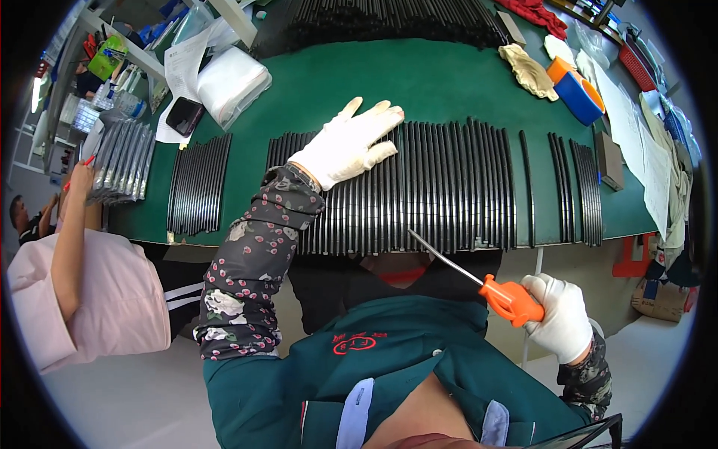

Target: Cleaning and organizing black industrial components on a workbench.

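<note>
A row of thin black rods (449, 187) lies side by side on the green table, their near ends along its front edge. My left hand (351, 146), in a white glove, rests flat across the left part of this row with its fingers spread. In my gloved right hand (559, 318) is an orange-handled screwdriver (516, 299), held in front of the table edge. Its long metal shaft slants up and left, with the tip near the rods' near ends; whether it touches them I cannot tell.
Smaller rod groups lie left (199, 183) and right (587, 191), with a large pile (374, 19) at the back. Left of centre are a phone (184, 117) and plastic bags (233, 84). Tape rolls (580, 97) and a small block (609, 161) sit right. A person in pink (97, 299) works at left.
</note>
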A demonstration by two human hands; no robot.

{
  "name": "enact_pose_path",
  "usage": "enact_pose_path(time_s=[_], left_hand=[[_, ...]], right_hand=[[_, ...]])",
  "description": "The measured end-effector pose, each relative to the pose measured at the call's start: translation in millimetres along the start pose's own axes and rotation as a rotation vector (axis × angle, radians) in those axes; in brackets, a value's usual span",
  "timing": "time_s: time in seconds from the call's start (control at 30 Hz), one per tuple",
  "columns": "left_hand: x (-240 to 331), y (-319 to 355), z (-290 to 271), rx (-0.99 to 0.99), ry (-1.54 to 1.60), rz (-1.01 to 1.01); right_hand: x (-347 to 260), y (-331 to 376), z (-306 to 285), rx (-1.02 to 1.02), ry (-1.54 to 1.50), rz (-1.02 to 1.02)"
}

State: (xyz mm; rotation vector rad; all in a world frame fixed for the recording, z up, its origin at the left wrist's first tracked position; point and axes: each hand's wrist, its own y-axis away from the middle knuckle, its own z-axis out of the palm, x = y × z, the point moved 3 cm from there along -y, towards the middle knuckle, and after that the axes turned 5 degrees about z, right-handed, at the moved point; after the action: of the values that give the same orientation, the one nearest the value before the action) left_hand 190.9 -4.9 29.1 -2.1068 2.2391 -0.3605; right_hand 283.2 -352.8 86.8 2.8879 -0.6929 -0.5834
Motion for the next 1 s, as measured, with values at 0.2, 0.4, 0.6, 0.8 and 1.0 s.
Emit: enact_pose_path(time_s=[0.2,0.4,0.6,0.8,1.0], left_hand=[[23,-4,-4,-0.016,-0.061,0.086],[30,-3,-4,-0.066,-0.166,0.216],[31,-6,-2,-0.077,-0.109,0.183],[31,-6,-5,-0.156,-0.128,0.158],[45,-32,-13,-0.103,-0.128,0.214]], right_hand=[[-3,0,6,-0.028,-0.019,-0.024],[6,-4,2,0.068,-0.092,0.016],[10,8,3,0.041,-0.096,0.04],[16,16,0,0.004,-0.061,0.057],[25,29,3,-0.002,-0.062,0.093]])
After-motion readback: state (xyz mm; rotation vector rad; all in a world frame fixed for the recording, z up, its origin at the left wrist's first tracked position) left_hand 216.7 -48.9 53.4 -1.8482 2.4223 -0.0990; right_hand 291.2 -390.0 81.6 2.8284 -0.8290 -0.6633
